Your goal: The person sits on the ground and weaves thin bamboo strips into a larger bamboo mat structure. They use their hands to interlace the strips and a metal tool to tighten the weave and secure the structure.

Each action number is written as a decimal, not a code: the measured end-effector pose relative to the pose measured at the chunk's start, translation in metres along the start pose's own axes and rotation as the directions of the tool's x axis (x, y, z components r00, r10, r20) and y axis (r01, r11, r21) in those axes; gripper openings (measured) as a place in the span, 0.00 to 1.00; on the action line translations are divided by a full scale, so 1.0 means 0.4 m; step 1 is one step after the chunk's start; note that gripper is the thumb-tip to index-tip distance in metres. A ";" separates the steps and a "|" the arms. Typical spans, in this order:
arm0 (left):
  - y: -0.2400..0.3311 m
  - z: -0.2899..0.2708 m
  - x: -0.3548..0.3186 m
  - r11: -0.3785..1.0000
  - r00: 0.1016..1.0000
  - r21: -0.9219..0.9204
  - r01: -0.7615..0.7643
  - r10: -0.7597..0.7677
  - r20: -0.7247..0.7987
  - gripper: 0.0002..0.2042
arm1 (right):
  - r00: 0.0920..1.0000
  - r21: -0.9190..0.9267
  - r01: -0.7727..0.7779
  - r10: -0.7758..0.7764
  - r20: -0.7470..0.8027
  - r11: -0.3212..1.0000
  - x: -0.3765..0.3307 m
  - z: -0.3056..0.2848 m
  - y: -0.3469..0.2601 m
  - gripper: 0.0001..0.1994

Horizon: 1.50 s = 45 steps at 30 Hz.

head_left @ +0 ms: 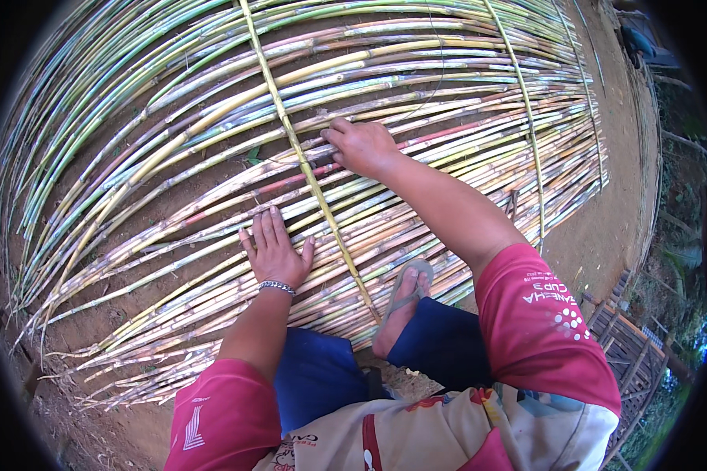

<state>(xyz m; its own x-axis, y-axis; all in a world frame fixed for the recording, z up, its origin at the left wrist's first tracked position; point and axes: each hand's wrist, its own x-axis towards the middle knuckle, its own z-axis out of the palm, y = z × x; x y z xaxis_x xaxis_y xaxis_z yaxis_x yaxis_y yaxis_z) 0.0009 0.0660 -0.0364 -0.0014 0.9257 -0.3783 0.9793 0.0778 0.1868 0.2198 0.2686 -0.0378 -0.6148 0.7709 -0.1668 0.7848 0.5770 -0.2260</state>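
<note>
A wide mat of long thin cane stalks (416, 86), green, yellow, pink and pale, lies side by side on bare earth. A yellow-green cross strip (291, 137) runs over the stalks from the top centre down toward my foot. My left hand (275, 253) lies flat, fingers spread, on the stalks just left of this strip; a beaded bracelet circles the wrist. My right hand (363, 146) reaches farther out and presses its fingertips on the stalks right beside the strip. Neither hand holds anything.
A second cross strip (531, 133) crosses the mat at the right. My foot in a sandal (404, 302) rests on the mat's near edge. Brown dirt (617, 204) borders the mat at right, with a wooden lattice (632, 345) and greenery beyond.
</note>
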 end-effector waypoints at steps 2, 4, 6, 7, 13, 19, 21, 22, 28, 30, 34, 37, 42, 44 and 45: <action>0.000 0.002 -0.001 1.000 1.000 0.002 -0.008 0.008 0.000 0.47 | 0.999 0.051 0.003 -0.001 -0.047 0.999 -0.013 0.001 0.006 0.20; -0.001 -0.002 0.000 1.000 1.000 0.002 -0.004 0.004 0.005 0.47 | 0.996 0.089 0.037 -0.029 -0.087 0.995 -0.019 0.002 0.013 0.18; -0.001 -0.004 0.001 1.000 1.000 -0.008 -0.007 0.007 -0.001 0.47 | 0.994 0.087 0.068 -0.060 -0.094 0.994 -0.021 -0.004 0.018 0.18; -0.002 -0.001 0.000 1.000 1.000 -0.017 -0.010 0.010 -0.008 0.47 | 0.994 0.065 0.080 -0.075 -0.080 0.995 -0.021 -0.004 0.020 0.19; -0.009 0.012 -0.002 0.999 0.998 -0.033 -0.028 0.026 -0.056 0.47 | 0.971 0.048 0.115 -0.122 0.206 0.992 0.024 -0.072 0.023 0.19; -0.010 0.012 -0.001 0.998 0.997 -0.057 -0.031 0.026 -0.079 0.47 | 0.902 0.000 0.193 -0.177 0.394 0.981 0.080 -0.161 -0.014 0.16; -0.008 0.012 -0.002 0.997 0.997 -0.066 -0.031 0.027 -0.074 0.46 | 0.910 -0.039 0.235 -0.205 0.359 0.971 0.080 -0.136 0.003 0.14; -0.009 0.012 -0.003 0.997 0.997 -0.067 -0.030 0.025 -0.073 0.46 | 0.931 -0.038 0.214 -0.192 0.310 0.976 0.082 -0.128 -0.002 0.10; -0.009 0.014 -0.002 0.998 0.996 -0.054 -0.027 0.022 -0.091 0.45 | 0.929 -0.183 0.286 -0.225 0.295 0.940 0.114 -0.089 -0.006 0.07; -0.009 0.011 -0.002 0.998 0.997 -0.061 -0.020 0.015 -0.071 0.46 | 0.949 -0.193 0.277 -0.237 0.206 0.941 0.089 -0.079 -0.007 0.07; -0.012 0.011 -0.003 0.997 0.998 -0.069 -0.024 0.021 -0.055 0.46 | 0.980 -0.212 0.198 -0.197 0.027 0.957 0.056 -0.044 -0.008 0.08; -0.010 0.009 -0.003 0.995 0.999 -0.089 -0.032 0.028 -0.044 0.47 | 0.982 -0.209 0.148 -0.169 -0.083 0.967 0.063 -0.020 -0.011 0.09; -0.011 0.006 -0.002 0.996 0.999 -0.090 -0.026 0.022 -0.049 0.47 | 0.970 -0.173 0.116 -0.149 -0.194 0.978 0.059 -0.012 -0.014 0.08; -0.013 0.006 -0.005 0.996 0.999 -0.089 -0.025 0.021 -0.044 0.47 | 0.969 -0.127 0.061 -0.089 -0.231 0.990 0.052 -0.005 -0.033 0.08; -0.012 0.006 -0.004 0.996 0.999 -0.091 -0.022 0.018 -0.041 0.47 | 0.970 -0.103 0.022 -0.046 -0.239 0.994 0.050 -0.001 -0.045 0.08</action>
<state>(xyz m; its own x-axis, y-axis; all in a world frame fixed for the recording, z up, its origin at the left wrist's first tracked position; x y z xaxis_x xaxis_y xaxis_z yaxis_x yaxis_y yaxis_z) -0.0031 0.0631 -0.0390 0.0084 0.9412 -0.3377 0.9565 0.0909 0.2771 0.1934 0.2736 -0.0367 -0.6140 0.7855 0.0777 0.7750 0.6185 -0.1298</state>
